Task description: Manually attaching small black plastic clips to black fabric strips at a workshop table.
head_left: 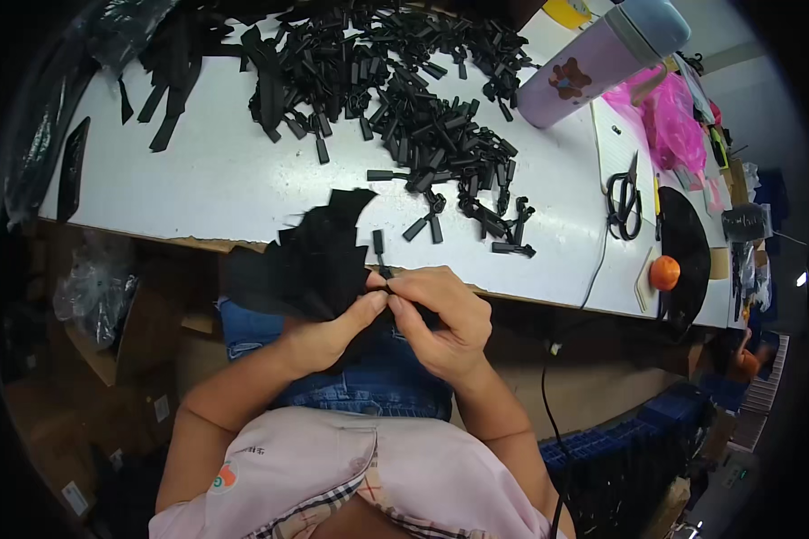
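Observation:
Over my lap, at the table's front edge, my two hands meet fingertip to fingertip. My left hand [340, 334] is closed on a bunch of black fabric strips [310, 256], which fan out beyond it to the left and up. My right hand [448, 316] is closed in a pinch against the left fingertips. A small black pull tab on a cord [378, 242] sticks up from between the fingers, with its far end over the table. Which fingers grip the cord is partly hidden. Just beyond lies a heap of similar black pull tabs [440, 135].
More black strips [175, 76] lie at the table's back left, near a dark phone-like slab [74, 169]. To the right are a lilac bottle [584, 76], scissors [625, 202], a pink plastic bag [674, 121] and an orange fruit [664, 273]. A cable [548, 404] hangs off the front edge.

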Demonstrator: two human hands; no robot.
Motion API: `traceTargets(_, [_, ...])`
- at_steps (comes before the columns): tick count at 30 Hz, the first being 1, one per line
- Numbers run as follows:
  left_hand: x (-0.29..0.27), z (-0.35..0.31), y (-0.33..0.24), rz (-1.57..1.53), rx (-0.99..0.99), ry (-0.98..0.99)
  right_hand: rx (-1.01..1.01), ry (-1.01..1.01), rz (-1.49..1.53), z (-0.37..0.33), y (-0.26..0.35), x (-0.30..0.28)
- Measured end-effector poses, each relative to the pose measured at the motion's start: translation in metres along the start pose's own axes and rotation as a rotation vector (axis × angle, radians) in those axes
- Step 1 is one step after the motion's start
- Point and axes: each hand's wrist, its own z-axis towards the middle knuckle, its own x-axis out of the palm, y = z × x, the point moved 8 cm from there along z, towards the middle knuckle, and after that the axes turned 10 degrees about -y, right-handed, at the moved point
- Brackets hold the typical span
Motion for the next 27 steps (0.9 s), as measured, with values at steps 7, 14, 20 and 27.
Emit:
traceTargets(7, [-0.007,0.001,-0.013,-0.178,0.066,-0.156,0.475,-0.213,0.280,-0.023,-0.021,0.007])
traceTargets(14, [-0.005,0.001,-0.018,-0.429,-0.011,-0.087,0.799,-0.146,0.732,-0.033,-0.039,0.022])
traceTargets(20, [-0.002,0.002,-0.016,-0.333,-0.107,-0.062,1.069,0.069,0.945,-0.038,-0.043,0.030])
traceTargets(27, [-0.001,0.002,-0.015,-0.315,-0.101,-0.076,0.912,-0.076,0.771,-0.036,-0.042,0.026])
